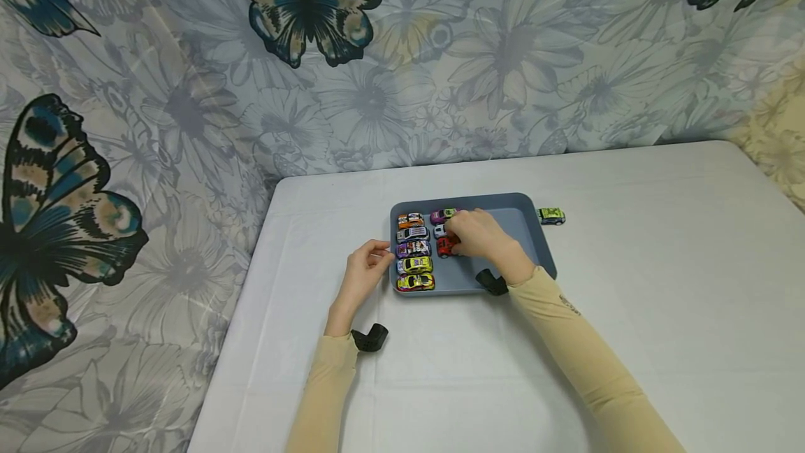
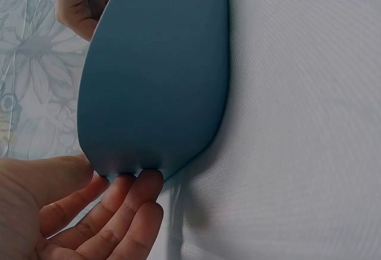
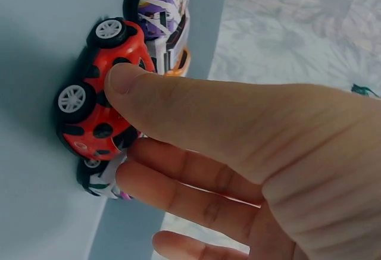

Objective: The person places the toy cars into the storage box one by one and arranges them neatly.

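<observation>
A blue-grey tray (image 1: 511,228) lies on the white table and holds several toy cars in two rows. My right hand (image 1: 458,242) reaches into it and pinches a red toy car (image 1: 444,247) with black spots. In the right wrist view the thumb lies on the red car (image 3: 89,108), with the other fingers below it beside a white car (image 3: 98,178). My left hand (image 1: 380,252) rests at the tray's left edge. In the left wrist view its fingertips (image 2: 146,179) touch the rim of the tray (image 2: 155,75).
A green toy car (image 1: 551,216) stands on the table just right of the tray. The left row runs from an orange car (image 1: 410,220) to a yellow one (image 1: 415,282). A butterfly-print cloth (image 1: 189,89) hangs behind the table and past its left edge.
</observation>
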`<move>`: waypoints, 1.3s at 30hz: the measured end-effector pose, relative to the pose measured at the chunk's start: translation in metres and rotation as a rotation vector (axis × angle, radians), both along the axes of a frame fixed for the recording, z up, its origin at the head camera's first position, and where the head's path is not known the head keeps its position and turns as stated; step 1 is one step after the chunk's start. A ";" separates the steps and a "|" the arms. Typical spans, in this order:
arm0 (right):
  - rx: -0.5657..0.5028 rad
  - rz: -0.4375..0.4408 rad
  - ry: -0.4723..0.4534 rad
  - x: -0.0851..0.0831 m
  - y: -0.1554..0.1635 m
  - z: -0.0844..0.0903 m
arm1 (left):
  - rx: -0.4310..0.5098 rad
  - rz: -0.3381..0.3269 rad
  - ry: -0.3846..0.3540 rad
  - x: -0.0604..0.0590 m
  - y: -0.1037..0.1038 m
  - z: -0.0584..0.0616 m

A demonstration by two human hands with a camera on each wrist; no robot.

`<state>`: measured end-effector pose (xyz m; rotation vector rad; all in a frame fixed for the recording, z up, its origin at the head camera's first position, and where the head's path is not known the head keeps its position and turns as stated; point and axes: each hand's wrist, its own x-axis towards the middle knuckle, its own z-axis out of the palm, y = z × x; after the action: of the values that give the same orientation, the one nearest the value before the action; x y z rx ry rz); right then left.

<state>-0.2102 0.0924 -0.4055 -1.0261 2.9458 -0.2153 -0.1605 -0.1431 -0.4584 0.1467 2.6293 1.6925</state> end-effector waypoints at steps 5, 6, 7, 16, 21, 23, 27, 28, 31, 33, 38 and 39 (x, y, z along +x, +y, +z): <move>-0.002 0.002 0.021 0.003 0.003 0.006 | 0.003 0.000 0.000 0.000 0.000 -0.001; -0.003 0.003 0.026 0.004 0.004 0.008 | 0.004 -0.001 0.000 0.000 0.000 0.000; -0.004 0.003 0.029 0.004 0.005 0.010 | 0.006 -0.003 0.001 0.000 0.000 0.000; -0.077 -0.007 0.023 0.004 0.029 0.027 | -0.001 -0.006 0.003 0.001 -0.001 0.001; -0.093 -0.044 0.032 0.001 0.051 0.030 | -0.006 -0.006 -0.004 0.000 -0.001 0.001; -0.101 -0.062 0.043 0.001 0.061 0.030 | -0.008 -0.006 -0.004 0.000 -0.001 0.001; -0.122 -0.094 0.055 0.000 0.081 0.027 | -0.006 0.002 -0.006 0.000 -0.001 0.001; -0.127 -0.101 0.053 -0.001 0.086 0.026 | -0.007 0.003 -0.007 -0.001 -0.001 0.001; -0.147 -0.118 0.042 -0.002 0.099 0.023 | -0.004 0.006 -0.010 -0.001 -0.001 0.000; -0.161 -0.128 0.034 -0.003 0.106 0.022 | -0.003 0.004 -0.008 -0.001 -0.002 0.000; -0.180 -0.154 0.049 -0.002 0.121 0.018 | 0.005 -0.006 -0.004 0.000 -0.001 0.001; -0.176 -0.158 0.054 -0.002 0.123 0.018 | 0.006 -0.006 -0.006 0.000 -0.001 0.001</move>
<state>-0.2126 0.2158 -0.3879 -0.8262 3.1049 -0.4644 -0.1605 -0.1437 -0.4577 0.1497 2.6167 1.6966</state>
